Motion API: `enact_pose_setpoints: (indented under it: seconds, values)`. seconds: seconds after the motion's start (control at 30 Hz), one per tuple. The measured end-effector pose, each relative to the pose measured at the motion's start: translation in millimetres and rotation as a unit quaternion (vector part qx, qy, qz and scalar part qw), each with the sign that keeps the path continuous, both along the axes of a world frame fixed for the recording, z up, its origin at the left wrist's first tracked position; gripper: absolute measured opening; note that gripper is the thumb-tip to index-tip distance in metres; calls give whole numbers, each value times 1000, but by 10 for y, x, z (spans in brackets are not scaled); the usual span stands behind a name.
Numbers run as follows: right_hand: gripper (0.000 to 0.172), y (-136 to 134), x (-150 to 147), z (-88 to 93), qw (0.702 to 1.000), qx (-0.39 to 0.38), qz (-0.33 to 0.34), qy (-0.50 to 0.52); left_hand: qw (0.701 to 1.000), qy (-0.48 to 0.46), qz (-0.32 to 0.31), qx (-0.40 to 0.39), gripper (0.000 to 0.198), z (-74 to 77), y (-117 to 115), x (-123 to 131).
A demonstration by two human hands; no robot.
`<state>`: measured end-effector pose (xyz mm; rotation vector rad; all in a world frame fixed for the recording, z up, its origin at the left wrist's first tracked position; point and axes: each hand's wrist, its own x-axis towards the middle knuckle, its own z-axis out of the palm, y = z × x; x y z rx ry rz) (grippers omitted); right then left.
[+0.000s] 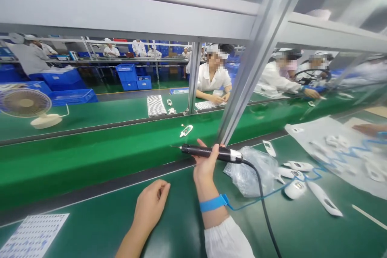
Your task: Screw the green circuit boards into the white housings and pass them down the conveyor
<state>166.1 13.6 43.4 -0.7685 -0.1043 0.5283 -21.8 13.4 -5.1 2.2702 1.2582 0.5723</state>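
My right hand (pixel 206 165) is wrapped round a black electric screwdriver (pixel 198 150), held almost level over the near edge of the green conveyor belt (pixel 90 157). Its thin bit points left, and a black cord runs from its back end. On the belt beyond the bit lies a small white thermometer-like device (pixel 186 130) with its inside showing. My left hand (pixel 151 203) rests on the green worktop, fingers curled closed; whatever it may hold is hidden. A blue wrist strap (pixel 214 203) with a coiled blue lead circles my right wrist.
Right of my right hand lie a clear plastic bag (pixel 252 171) and several white device housings (pixel 325 199). A white sheet (pixel 308 129) bears more parts. A printed label sheet (pixel 34 236) lies at left. A metal post (pixel 250 56) rises ahead; co-workers sit across the belt.
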Motion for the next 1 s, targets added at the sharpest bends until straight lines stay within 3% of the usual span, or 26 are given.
enact_pose_setpoints:
  seconds: [0.3,1.0]
  values:
    - [86,-11,-8,-11,1000,0,-2,-12,1000,4,4,-14,34,71,-41,20]
    - [81,3,-12,-15,999,-18,-22,-15,1000,-10,6,-27,28,71,-46,15]
